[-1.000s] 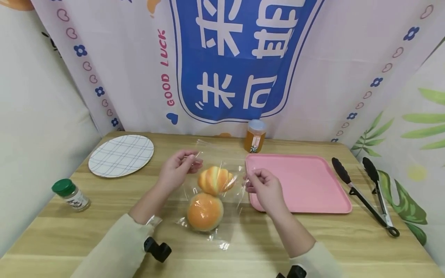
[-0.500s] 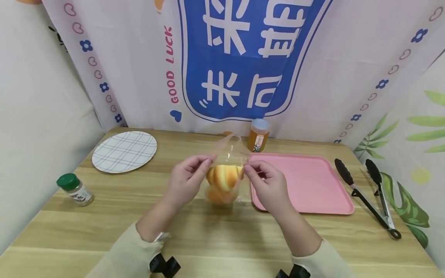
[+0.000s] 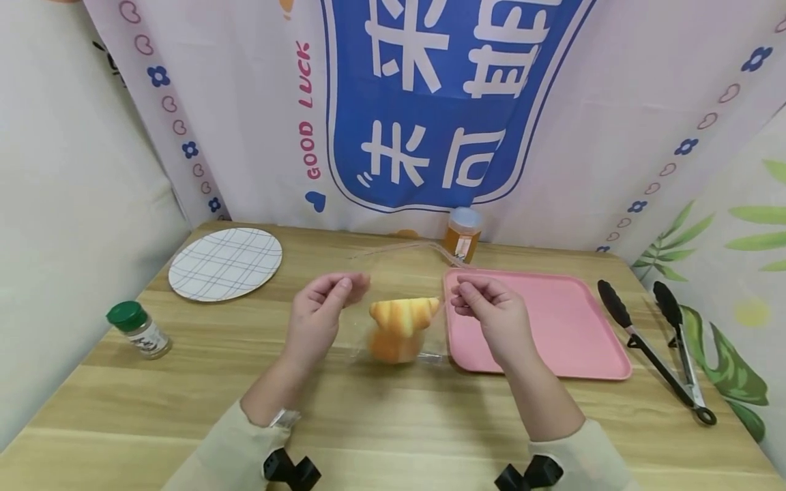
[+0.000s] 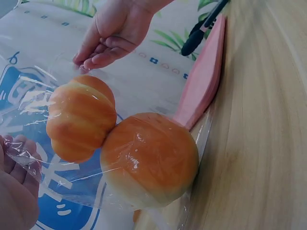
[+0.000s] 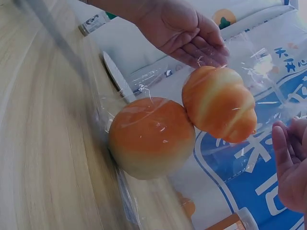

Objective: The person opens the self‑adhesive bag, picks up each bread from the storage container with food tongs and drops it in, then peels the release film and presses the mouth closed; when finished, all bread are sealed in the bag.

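A clear plastic bag (image 3: 430,356) stands upright between my hands, its upper edge arching in front of the jar. Inside it a ridged croissant-shaped bread (image 3: 404,314) rests above a round bun (image 4: 149,160). My left hand (image 3: 318,312) pinches the bag's left side between thumb and fingers. On the opposite side my right hand (image 3: 496,317) pinches the film, with its fingers curled in. Both wrist views show the two breads touching each other behind shiny, creased film. From the head view the bun is partly hidden under the croissant.
A pink tray (image 3: 534,327) lies right of the bag, with black-tipped tongs (image 3: 660,368) beyond it. An amber jar (image 3: 462,235) stands at the back. On the left are a checked plate (image 3: 226,264) and a green-capped shaker (image 3: 140,330).
The bag has gone from lying tilted toward me to upright, the croissant now over the bun. My hands first drew closer together, then spread apart a little.
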{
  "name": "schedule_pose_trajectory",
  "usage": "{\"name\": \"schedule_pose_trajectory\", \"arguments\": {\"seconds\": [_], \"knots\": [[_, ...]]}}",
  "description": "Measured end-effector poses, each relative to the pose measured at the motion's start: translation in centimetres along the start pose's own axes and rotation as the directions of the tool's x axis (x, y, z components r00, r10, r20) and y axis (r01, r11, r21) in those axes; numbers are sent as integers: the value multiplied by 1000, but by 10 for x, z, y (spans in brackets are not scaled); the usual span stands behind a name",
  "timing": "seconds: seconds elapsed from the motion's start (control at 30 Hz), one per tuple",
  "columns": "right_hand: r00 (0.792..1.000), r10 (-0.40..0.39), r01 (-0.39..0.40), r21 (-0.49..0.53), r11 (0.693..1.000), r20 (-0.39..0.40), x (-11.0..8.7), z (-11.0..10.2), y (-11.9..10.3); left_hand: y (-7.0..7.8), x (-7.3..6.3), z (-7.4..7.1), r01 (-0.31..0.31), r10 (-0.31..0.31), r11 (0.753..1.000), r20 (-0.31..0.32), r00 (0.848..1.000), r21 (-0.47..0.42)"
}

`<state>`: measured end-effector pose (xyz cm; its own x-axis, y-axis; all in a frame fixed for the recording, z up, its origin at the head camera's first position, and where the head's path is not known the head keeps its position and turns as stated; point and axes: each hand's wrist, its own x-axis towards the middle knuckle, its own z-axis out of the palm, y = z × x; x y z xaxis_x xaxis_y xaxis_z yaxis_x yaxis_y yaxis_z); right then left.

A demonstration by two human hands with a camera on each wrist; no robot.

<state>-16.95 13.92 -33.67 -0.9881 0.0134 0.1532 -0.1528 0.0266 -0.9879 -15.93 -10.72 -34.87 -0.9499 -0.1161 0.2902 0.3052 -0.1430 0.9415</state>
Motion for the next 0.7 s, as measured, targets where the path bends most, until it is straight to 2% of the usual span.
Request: {"name": "schedule_pose_trajectory", "arguments": {"seconds": [0.17,0.43,0.7], "knots": [[1000,-3,3,-12,1000,-6,0,-1,0,-1,-2,0,-4,3,999,-19,1000,-36],[992,58,-54,37,998,-110,-3,-3,0,-7,-9,-2,-34,32,998,-30,999,-56],[982,64,-54,56,997,-180,-7,-1,8,-16,-17,-1,-55,54,996,-11,998,-67]]}}
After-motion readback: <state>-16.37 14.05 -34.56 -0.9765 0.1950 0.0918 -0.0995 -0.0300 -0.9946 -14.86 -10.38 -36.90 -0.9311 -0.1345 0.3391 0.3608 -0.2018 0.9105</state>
